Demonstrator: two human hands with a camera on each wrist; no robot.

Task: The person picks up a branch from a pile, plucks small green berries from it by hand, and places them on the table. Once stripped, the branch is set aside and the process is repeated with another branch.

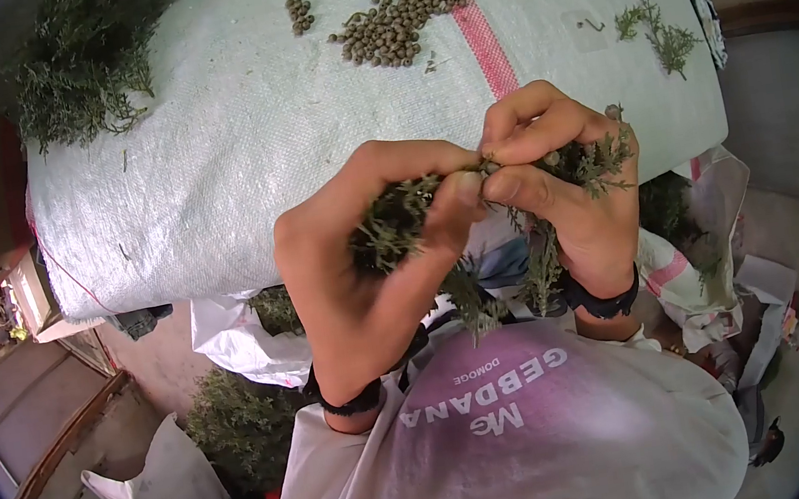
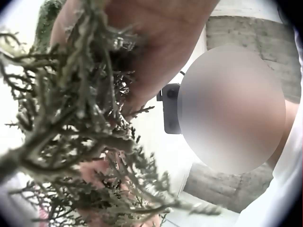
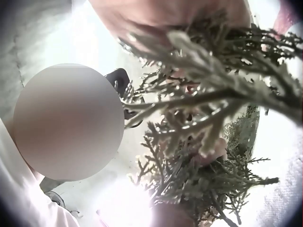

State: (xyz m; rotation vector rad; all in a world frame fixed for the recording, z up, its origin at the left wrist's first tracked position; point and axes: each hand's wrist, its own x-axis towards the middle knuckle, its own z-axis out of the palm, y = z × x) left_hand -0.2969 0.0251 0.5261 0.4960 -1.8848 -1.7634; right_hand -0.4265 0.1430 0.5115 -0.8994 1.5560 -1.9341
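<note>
In the head view both hands meet at the near edge of a large white woven sack (image 1: 231, 120). The left hand (image 1: 350, 256) pinches a green conifer sprig (image 1: 393, 222) between thumb and forefinger. Thumb and fingers of the right hand (image 1: 573, 186) pinch at the same spot, with more sprig (image 1: 600, 160) under the palm. A small round cone lies between the fingertips. Foliage (image 2: 71, 123) fills much of the left wrist view, below the left hand (image 2: 151, 42). In the right wrist view twigs (image 3: 213, 99) hide most of the fingers.
Brown round cones (image 1: 381, 35) lie in a pile on the sack, beside a red stripe (image 1: 484, 46). A leafy heap (image 1: 82, 59) rests at its far left, loose sprigs (image 1: 667, 43) at its right. Bags and greenery (image 1: 241, 422) stand on the floor around the person.
</note>
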